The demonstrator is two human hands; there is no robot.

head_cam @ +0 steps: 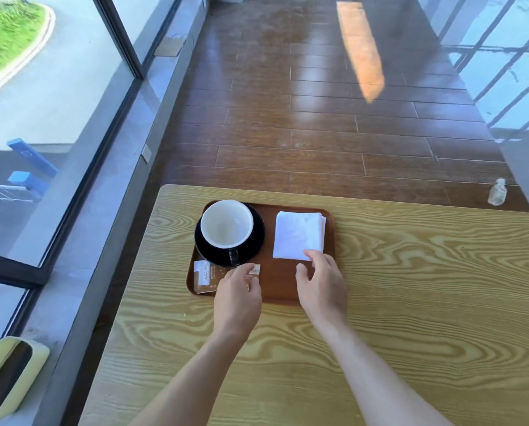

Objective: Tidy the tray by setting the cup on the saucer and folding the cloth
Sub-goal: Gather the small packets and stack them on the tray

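White-lined black ceramic cup (227,227) sits on black saucer (257,238); beside it, right hand (321,282) grip spread, fingertips touching folded white cloth (298,235); left hand (237,295) grip loosely spread over a paper sachet (205,276)

Warm browns, black, white and pale wood grain

A reddish-brown plastic tray (283,284) sits on a pale yellow-green wooden table (410,287) with bold swirling grain; white-lined black cup (227,230), glossy black saucer (258,238), plain white folded cloth (298,235), and a brown-and-white printed sachet (206,276).
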